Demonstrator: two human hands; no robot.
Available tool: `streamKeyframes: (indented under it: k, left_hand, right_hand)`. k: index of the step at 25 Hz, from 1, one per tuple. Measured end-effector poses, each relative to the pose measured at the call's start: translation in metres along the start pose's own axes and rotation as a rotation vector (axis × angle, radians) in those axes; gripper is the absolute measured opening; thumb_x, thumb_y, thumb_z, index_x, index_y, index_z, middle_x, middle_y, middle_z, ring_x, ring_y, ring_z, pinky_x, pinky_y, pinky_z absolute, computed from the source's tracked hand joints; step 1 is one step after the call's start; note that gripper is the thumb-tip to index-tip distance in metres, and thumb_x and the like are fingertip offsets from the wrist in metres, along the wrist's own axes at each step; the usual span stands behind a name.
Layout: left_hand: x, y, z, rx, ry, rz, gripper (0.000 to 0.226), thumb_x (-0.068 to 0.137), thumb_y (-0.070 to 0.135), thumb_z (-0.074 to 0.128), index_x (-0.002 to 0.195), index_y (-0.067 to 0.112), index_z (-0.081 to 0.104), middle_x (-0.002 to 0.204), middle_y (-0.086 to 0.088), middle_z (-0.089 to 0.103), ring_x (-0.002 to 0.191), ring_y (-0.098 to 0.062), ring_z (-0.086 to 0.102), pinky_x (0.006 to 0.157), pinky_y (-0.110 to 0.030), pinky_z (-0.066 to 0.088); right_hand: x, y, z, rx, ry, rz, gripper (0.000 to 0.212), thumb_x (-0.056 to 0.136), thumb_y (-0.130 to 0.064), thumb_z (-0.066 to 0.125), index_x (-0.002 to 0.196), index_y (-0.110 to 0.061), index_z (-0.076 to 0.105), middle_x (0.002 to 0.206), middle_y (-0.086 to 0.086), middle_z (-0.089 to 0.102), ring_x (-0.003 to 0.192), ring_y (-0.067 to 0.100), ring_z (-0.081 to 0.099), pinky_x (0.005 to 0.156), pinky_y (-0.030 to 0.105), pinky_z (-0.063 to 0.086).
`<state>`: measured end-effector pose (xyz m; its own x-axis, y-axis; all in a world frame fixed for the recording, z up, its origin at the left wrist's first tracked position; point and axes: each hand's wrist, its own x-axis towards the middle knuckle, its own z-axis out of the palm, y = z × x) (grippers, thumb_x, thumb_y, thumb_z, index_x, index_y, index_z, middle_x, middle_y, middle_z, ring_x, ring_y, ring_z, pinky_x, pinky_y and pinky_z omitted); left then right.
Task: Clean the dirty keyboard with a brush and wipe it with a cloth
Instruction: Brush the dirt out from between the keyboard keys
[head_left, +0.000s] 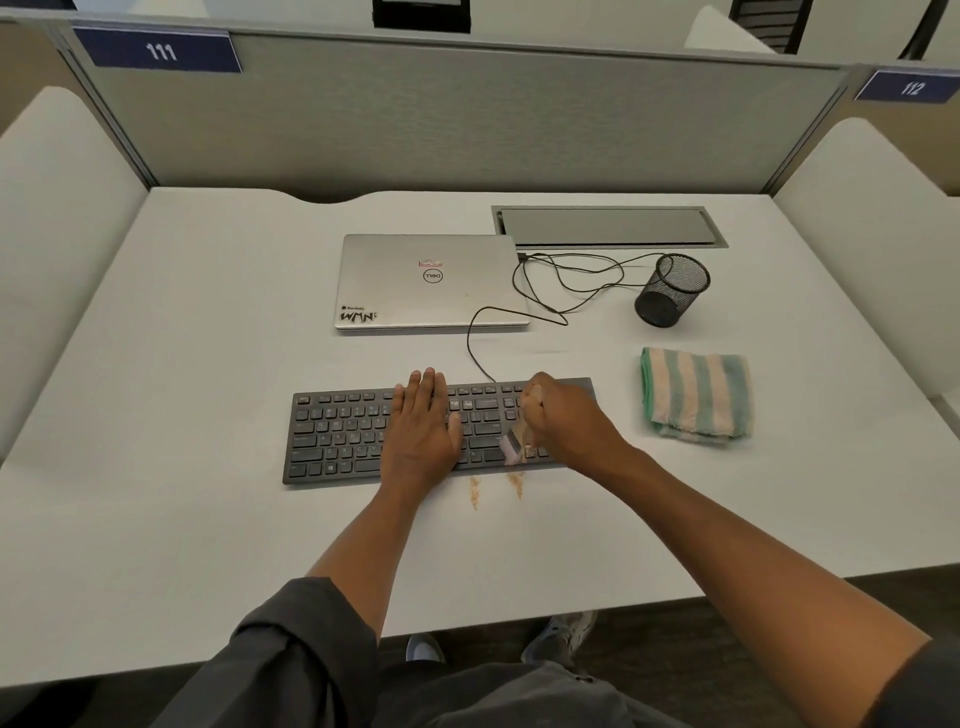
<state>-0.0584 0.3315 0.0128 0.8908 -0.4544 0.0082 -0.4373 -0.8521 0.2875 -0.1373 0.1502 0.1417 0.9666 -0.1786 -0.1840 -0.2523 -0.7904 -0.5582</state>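
The keyboard lies flat on the white bench, near its front edge and roughly in the middle, with its black cable looping back toward the closed silver laptop behind it. My left hand rests palm down on the middle of the keys, fingers straight and close together, reaching to the top row. My right hand is curled into a fist over the right part of the keyboard, gripping the brush; its handle is hidden inside my fist, and only the pale, blurred bristle end shows below it, down at the lower rows of keys near the front edge. Just in front of the keyboard, two small streaks of tan crumbs lie on the bench, one below the brush and one a little to its left. The striped green and cream cloth lies folded on the bench to the right of the keyboard, apart from it and untouched. Behind the cloth stands a black mesh pen cup, near a recessed grey cable tray set into the bench.
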Motion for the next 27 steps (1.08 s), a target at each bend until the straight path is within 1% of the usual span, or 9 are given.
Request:
streamKeyframes:
  k: [3,5,8,11,13,15,19,23,27]
  left_hand:
    - [0.0,-0.001,0.0,-0.005,0.0,-0.003,0.077,0.095,0.046,0.007,0.161,0.007,0.014,0.168,-0.012,0.015,0.156,-0.025,0.006,0.127,-0.04,-0.004]
    - [-0.001,0.0,0.001,-0.013,0.004,-0.002,0.077,0.095,0.046,0.007,0.161,0.006,0.015,0.168,-0.012,0.016,0.156,-0.026,0.007,0.127,-0.04,-0.004]
    - [0.0,0.0,0.001,-0.008,0.005,-0.007,0.078,0.094,0.046,0.006,0.161,0.007,0.015,0.168,-0.012,0.015,0.156,-0.025,0.007,0.127,-0.04,-0.004]
    - [0.0,0.0,0.0,0.004,-0.002,-0.007,0.079,0.093,0.047,0.004,0.161,0.008,0.013,0.169,-0.011,0.013,0.157,-0.024,0.005,0.127,-0.04,-0.005]
    - [0.0,0.0,0.0,0.004,-0.006,-0.007,0.08,0.093,0.047,0.003,0.161,0.008,0.013,0.169,-0.011,0.012,0.157,-0.024,0.004,0.127,-0.04,-0.005]
    - [0.0,0.0,0.0,0.004,-0.01,-0.008,0.08,0.092,0.047,0.003,0.161,0.007,0.013,0.169,-0.011,0.013,0.157,-0.024,0.005,0.127,-0.041,-0.005]
    - [0.0,-0.001,0.001,0.006,-0.007,-0.01,0.078,0.094,0.046,0.005,0.161,0.007,0.014,0.169,-0.012,0.013,0.157,-0.025,0.005,0.127,-0.042,-0.003]
    - [0.001,0.0,0.001,0.008,-0.008,-0.011,0.078,0.094,0.046,0.007,0.161,0.007,0.014,0.168,-0.011,0.014,0.156,-0.024,0.006,0.127,-0.042,-0.002]
    - [0.0,0.001,0.0,0.017,-0.015,-0.013,0.079,0.093,0.047,0.003,0.161,0.007,0.012,0.169,-0.011,0.012,0.157,-0.024,0.004,0.127,-0.041,-0.004]
  right_hand:
    - [0.006,-0.002,0.0,0.004,0.043,0.027,0.023,0.102,-0.02,0.034,0.097,-0.007,0.052,0.078,0.011,0.066,0.073,0.029,0.065,0.067,0.042,0.053]
    - [0.004,0.002,0.007,-0.042,-0.008,0.015,0.016,0.1,-0.015,0.039,0.096,-0.005,0.051,0.081,0.012,0.064,0.075,0.032,0.064,0.065,0.044,0.052]
    - [0.001,0.009,0.009,-0.101,-0.085,0.038,0.02,0.098,-0.016,0.036,0.091,-0.008,0.053,0.085,0.01,0.063,0.075,0.028,0.06,0.062,0.038,0.046]
    - [0.004,0.011,-0.002,-0.021,-0.012,0.068,0.021,0.097,-0.019,0.037,0.094,-0.01,0.055,0.083,0.009,0.067,0.076,0.025,0.063,0.068,0.038,0.051]
    - [0.006,0.01,-0.008,0.013,0.049,0.047,0.023,0.101,-0.022,0.035,0.099,-0.011,0.055,0.081,0.009,0.067,0.075,0.025,0.063,0.068,0.036,0.048]
    - [0.006,0.01,-0.007,0.009,0.042,0.035,0.024,0.102,-0.021,0.036,0.103,-0.01,0.056,0.084,0.012,0.066,0.077,0.028,0.061,0.067,0.037,0.047]
    - [0.006,0.016,-0.004,-0.022,-0.029,0.029,0.02,0.099,-0.018,0.04,0.099,-0.009,0.058,0.089,0.012,0.067,0.083,0.031,0.062,0.072,0.04,0.05]
    - [0.007,0.011,-0.011,0.029,0.02,-0.017,0.021,0.101,-0.018,0.037,0.1,-0.01,0.057,0.084,0.008,0.066,0.077,0.026,0.062,0.069,0.037,0.048]
    - [0.004,0.012,0.0,-0.066,-0.005,-0.031,0.021,0.102,-0.02,0.037,0.103,-0.01,0.055,0.088,0.011,0.065,0.08,0.03,0.06,0.072,0.039,0.05]
